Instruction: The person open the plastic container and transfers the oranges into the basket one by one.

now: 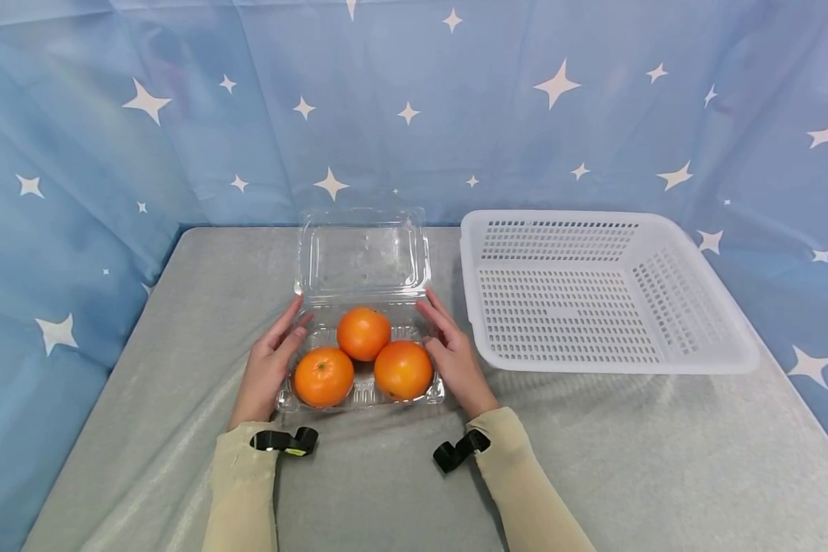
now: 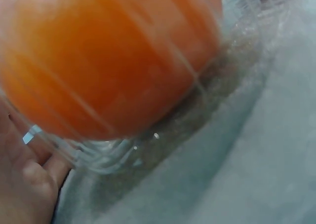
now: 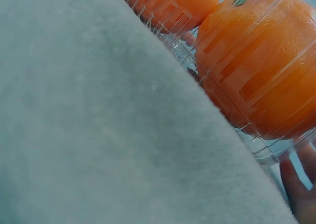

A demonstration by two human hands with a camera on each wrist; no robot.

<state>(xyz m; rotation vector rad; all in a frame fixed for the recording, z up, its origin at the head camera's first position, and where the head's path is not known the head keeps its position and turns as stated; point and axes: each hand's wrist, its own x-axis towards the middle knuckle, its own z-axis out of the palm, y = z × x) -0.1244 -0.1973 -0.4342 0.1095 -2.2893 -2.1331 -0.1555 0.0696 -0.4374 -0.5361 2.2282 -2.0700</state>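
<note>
A clear plastic clamshell container (image 1: 364, 399) lies with its lid (image 1: 366, 257) raised at the back. Three oranges sit in its base: one orange (image 1: 363, 334) behind, another orange (image 1: 324, 376) at front left, a third orange (image 1: 403, 370) at front right. My left hand (image 1: 269, 368) holds the container's left side, thumb at the rim. On the opposite side my right hand (image 1: 458, 364) grips the right wall, with its index finger reaching towards the hinge. Both wrist views show an orange close up through the clear wall; most of each hand is cut off there.
A white perforated plastic basket (image 1: 566, 314) stands to the right of the container. Grey cloth (image 1: 359, 483) covers the table. Behind and to the left hangs a blue curtain (image 1: 490, 84) with white stars. Each wrist wears a black strap-on camera (image 1: 286, 441).
</note>
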